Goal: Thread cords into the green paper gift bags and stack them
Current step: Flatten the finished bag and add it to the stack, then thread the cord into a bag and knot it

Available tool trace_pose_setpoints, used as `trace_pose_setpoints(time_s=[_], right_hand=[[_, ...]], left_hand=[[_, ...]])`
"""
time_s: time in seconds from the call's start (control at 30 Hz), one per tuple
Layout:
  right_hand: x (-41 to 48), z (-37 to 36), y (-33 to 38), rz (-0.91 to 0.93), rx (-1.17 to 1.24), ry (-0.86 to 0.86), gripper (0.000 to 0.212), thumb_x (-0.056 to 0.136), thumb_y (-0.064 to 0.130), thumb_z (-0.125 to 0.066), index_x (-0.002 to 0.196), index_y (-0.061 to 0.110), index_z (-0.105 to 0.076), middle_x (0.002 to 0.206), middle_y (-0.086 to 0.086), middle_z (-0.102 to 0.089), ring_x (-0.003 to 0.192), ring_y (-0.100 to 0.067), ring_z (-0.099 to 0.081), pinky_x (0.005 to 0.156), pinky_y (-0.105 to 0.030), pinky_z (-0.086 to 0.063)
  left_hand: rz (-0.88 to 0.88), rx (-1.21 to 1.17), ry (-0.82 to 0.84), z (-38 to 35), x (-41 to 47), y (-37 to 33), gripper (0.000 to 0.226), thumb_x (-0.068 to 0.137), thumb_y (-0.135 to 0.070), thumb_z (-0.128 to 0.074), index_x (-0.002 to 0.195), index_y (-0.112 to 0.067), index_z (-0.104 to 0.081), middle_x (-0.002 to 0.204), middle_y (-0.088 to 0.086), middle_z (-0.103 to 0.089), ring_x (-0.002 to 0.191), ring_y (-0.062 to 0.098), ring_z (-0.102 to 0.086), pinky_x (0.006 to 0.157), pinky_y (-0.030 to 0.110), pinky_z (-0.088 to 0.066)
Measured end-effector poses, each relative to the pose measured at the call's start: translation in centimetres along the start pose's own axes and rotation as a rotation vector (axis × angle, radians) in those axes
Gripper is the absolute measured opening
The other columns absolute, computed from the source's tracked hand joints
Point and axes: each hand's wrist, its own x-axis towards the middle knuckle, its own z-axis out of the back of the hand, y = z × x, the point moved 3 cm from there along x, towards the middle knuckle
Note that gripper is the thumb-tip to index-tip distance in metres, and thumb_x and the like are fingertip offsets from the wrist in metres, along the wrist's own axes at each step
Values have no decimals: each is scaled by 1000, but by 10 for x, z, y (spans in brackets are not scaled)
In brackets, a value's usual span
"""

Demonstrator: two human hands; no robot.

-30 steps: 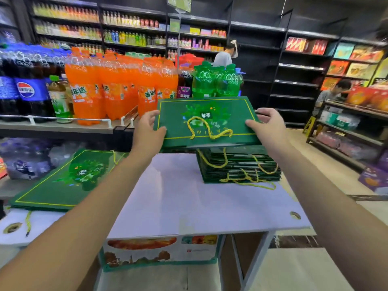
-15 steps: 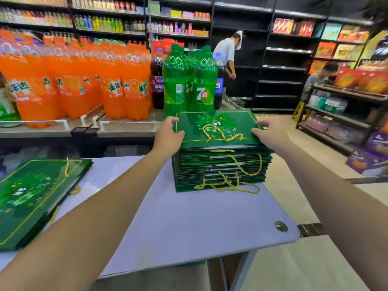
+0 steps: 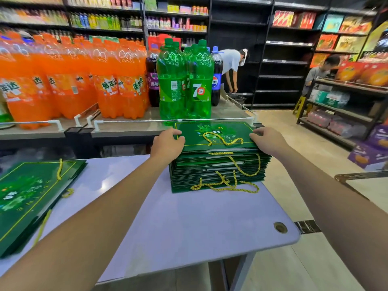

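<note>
Since the top bag already lies flat on its fellows, the work looks to be closing one round of threading and stacking, not the whole job. The pale lilac flat worktop (image 3: pixel 189 217) carries two lots. At the near left is a spread pile of dark-green printed paper gift bags (image 3: pixel 31 198), with thin yellow cords trailing from it. At the far right stands a stack of flat green paper gift bags (image 3: pixel 218 171), many deep, with twisted yellow cord handles (image 3: pixel 228 183) hanging out of its near face. On that stack sits the top bag (image 3: pixel 218 133), and a yellow cord loop (image 3: pixel 222 140) lies across its printed face, so it seems threaded. The left hand (image 3: pixel 167 143) holds its left edge, fingers bent over the top. The right hand (image 3: pixel 265 139) clasps the right edge in the same way. I judge that what is left is to let go, square the bag, and go on with the left pile. Whether those bags are fully corded I cannot tell.
</note>
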Motion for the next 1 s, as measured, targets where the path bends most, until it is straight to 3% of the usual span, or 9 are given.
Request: trace_pose_setpoints(time_s=[0.13,0.23,0.4,0.5,0.57,0.73,0.8,0.9,1.0], right_hand=[[-23,5,32,98,-96,-147,46,94,47,-51,131,26,-68,125,-7,-69,112,-35,-62,94,-48,-54],[-55,-4,73,276,-92,-221,36,97,35,-59,129,23,-70,134,-5,-64,122,-27,-57,101,-47,-49],[-115,-53,136,504,-51,-206,30,94,27,-64,122,22,-71,131,-2,-63,127,-23,-51,109,-45,-42],[-152,-90,169,638,31,-198,30,89,23,-66,118,21,-73,129,-1,-62,125,-22,-52,106,-42,-42],[-174,-119,189,678,85,-100,33,89,23,-65,121,21,-70,134,-2,-60,128,-22,-50,106,-41,-41],[-201,-193,215,670,-42,195,55,96,44,-62,146,24,-53,158,-6,-41,145,-28,-38,118,-44,-32],[-209,-213,215,629,-90,259,61,96,52,-59,150,26,-49,162,-5,-36,148,-27,-34,122,-41,-26],[-220,-227,209,604,-113,295,57,98,53,-55,147,25,-54,159,-2,-44,148,-24,-37,122,-36,-25],[-220,-225,209,644,-110,250,45,99,46,-56,137,22,-63,144,0,-58,138,-22,-48,116,-35,-33]], left_hand=[[-102,-21,7,18,-12,-4,40,98,-46,-51,132,-26,-63,128,-2,-67,117,21,-59,102,42,-50],[-219,47,-18,40,-35,3,39,99,-43,-51,132,-26,-61,133,-5,-63,123,19,-56,103,47,-50],[-312,287,-39,85,-78,43,38,100,-35,-59,138,-27,-56,148,-4,-52,137,22,-45,111,47,-44],[-256,409,-38,121,-101,80,43,100,-34,-60,142,-29,-54,158,-3,-42,147,22,-35,115,47,-37],[-214,467,-59,149,-116,108,42,98,-34,-61,139,-31,-56,157,-3,-43,146,21,-35,114,49,-39],[-19,606,-32,214,-149,171,49,90,-51,-47,134,-31,-57,143,-4,-50,138,28,-41,103,49,-45],[120,671,31,227,-159,196,59,91,-63,-46,144,-36,-45,157,1,-39,147,32,-31,112,55,-36],[266,733,203,230,-170,223,80,92,-73,-47,159,-41,-20,171,0,-12,157,35,-9,122,61,-15],[209,768,223,226,-175,225,73,97,-65,-44,160,-40,-19,172,-1,-11,157,34,-10,123,60,-12]])
